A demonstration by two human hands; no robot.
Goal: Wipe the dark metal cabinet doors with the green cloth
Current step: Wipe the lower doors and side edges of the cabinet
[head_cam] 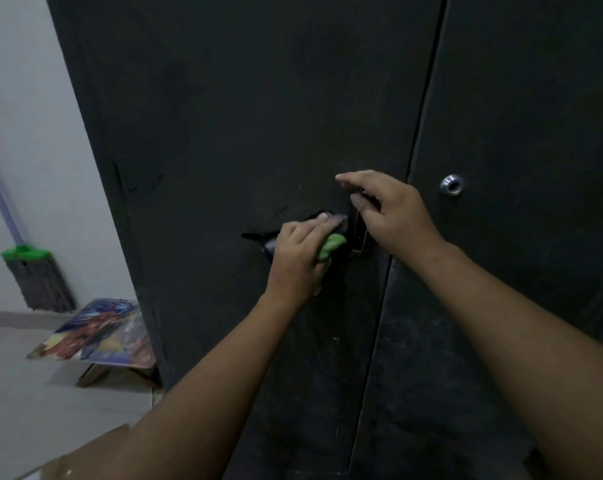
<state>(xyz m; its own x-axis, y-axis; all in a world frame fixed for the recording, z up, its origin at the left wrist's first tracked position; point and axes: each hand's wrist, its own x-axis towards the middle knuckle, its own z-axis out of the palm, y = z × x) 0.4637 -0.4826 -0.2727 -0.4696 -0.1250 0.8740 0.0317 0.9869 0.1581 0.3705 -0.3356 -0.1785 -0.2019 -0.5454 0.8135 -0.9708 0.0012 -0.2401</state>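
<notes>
A tall dark metal cabinet fills the view, with a left door (pixel 244 126) and a right door (pixel 521 98) meeting at a vertical seam. My left hand (pixel 298 254) presses a bunched green cloth (pixel 331 247) flat against the left door, next to a torn patch in the surface. My right hand (pixel 393 211) rests with its fingers spread at the metal handle (pixel 359 233) beside the seam, holding nothing. A round silver lock (pixel 451 184) sits on the right door.
A mop (pixel 33 271) with a green head leans on the white wall at left. A small low table with a colourful printed top (pixel 99 330) stands on the pale floor beside the cabinet. Dusty smears cover the lower doors.
</notes>
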